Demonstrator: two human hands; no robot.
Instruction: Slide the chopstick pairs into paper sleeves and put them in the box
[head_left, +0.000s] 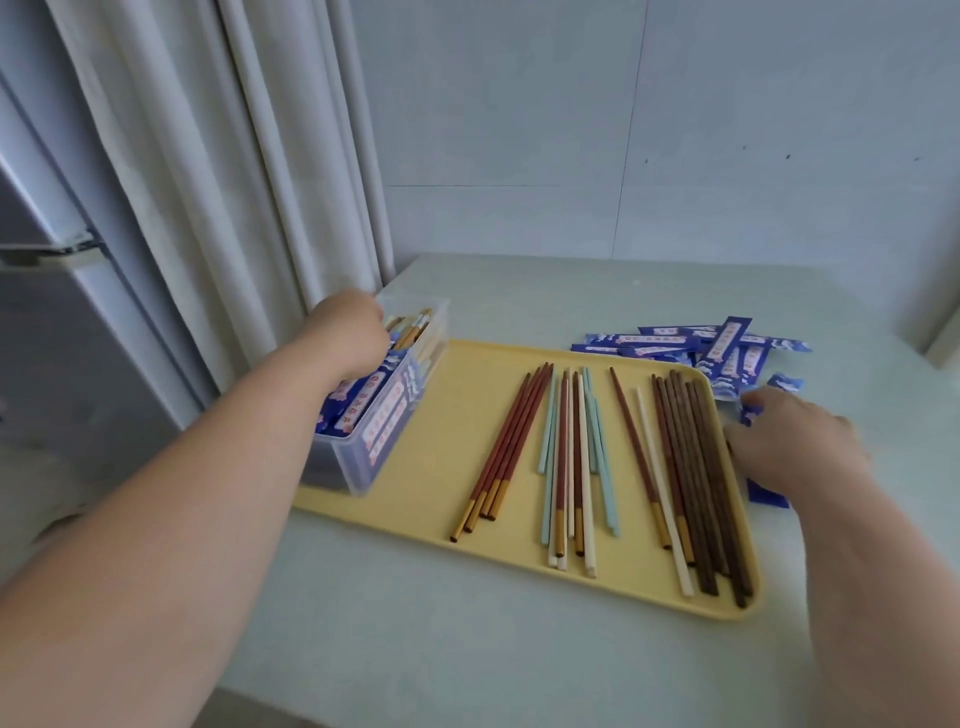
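Left hand (348, 332), grip hidden, reaches into the box (363, 460), where pairs best lie lengthwise; right hand (795, 441) lies flat on sleeves (691, 344) off the tray's (441, 441) right edge.

Clr glossy plastic box (363, 457), matt yel. plastic tray (441, 441), printed paper sleeves (727, 348), dk wood chopsticks (696, 467)

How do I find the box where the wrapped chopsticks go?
Look for the big yellow tray on the table. At its left edge, near the curtain, stands a see-through plastic box with the left hand at its far end. It is the only container, and blue sleeved chopsticks lie in it, while the bare chopsticks lie flat on the tray.
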